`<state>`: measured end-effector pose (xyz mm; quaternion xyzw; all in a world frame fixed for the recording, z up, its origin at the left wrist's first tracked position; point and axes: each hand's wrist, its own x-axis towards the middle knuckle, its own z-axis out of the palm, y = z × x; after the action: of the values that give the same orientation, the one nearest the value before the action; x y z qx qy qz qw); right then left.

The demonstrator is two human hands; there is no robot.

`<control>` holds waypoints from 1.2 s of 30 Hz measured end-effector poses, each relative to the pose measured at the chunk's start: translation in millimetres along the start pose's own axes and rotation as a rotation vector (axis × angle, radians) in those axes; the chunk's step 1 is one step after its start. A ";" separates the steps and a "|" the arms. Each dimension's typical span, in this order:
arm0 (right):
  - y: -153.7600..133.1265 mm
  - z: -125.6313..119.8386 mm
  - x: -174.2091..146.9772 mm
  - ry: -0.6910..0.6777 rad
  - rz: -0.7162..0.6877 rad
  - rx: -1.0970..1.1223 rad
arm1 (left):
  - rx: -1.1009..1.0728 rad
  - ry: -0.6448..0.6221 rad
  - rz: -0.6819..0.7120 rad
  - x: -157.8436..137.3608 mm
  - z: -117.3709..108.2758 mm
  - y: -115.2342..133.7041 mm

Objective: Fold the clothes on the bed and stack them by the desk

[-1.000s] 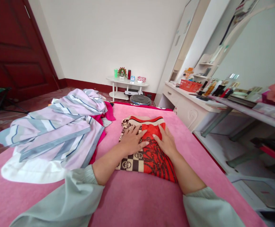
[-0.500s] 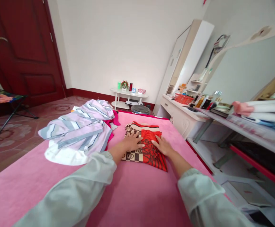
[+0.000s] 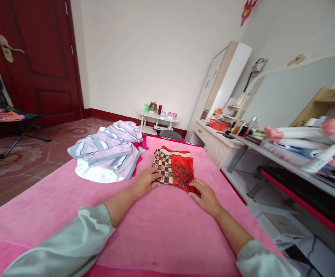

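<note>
A pair of boxer shorts lies flat on the pink bedspread, its striped waistband on the far side. One half is a brown-and-cream check with a printed pattern, the other red with dark lines. My left hand has its fingers and thumb closed at the near left corner of the hem. At the near right corner, the curled fingers and thumb of my right hand pinch the red hem. Parts of both corners are hidden under my fingers.
Left of the shorts lies a heap of striped lilac, grey and white cloth on the pink bedspread. A folding chair stands by the red door. To the right are a dresser and a cluttered glass-topped table.
Both hands have slid from lying spread on top of the shorts toward me, to the near hem corners, and their fingers have curled in. The view has tilted upward a little.
</note>
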<state>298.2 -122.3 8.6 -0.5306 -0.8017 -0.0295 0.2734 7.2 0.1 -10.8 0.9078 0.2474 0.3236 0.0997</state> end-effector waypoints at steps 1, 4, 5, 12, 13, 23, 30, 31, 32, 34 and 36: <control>-1.4 0.3 0.6 0.000 -0.005 0.004 | 0.012 -0.013 0.008 0.4 0.2 0.5; -3.9 -0.2 0.2 -0.011 -0.006 0.012 | 0.018 -0.029 -0.022 0.3 -1.1 0.9; -4.4 -0.7 -0.4 -0.014 -0.007 0.016 | 0.016 -0.030 -0.035 -0.2 -2.1 0.9; -7.2 -0.9 -1.4 0.005 -0.038 -0.017 | 0.078 0.001 -0.039 -1.3 -10.0 6.0; -7.2 -0.4 -1.5 0.017 -0.034 -0.027 | 0.089 0.011 -0.041 -0.8 -11.2 7.4; -6.2 -0.2 -1.6 0.029 0.014 -0.099 | 0.141 0.039 -0.055 1.2 -14.3 10.9; -5.8 -0.3 0.4 -0.031 0.120 -0.067 | 0.171 0.025 -0.101 0.5 -15.8 14.3; -6.3 -0.8 1.0 -0.034 0.115 -0.064 | 0.168 0.049 -0.090 1.9 -16.6 18.1; -7.1 -1.3 1.8 -0.031 0.104 -0.065 | 0.159 0.080 -0.075 3.9 -17.2 23.2; -8.8 -2.2 3.7 -0.011 0.070 -0.068 | 0.123 0.129 -0.026 8.9 -16.1 35.5; -10.1 -2.5 5.3 0.003 0.044 -0.073 | 0.080 0.084 0.046 13.7 -11.1 46.9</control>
<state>289.0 -123.1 15.7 -0.5579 -0.7877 -0.0538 0.2557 27.3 -32.8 21.1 0.9022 0.2430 0.3535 0.0455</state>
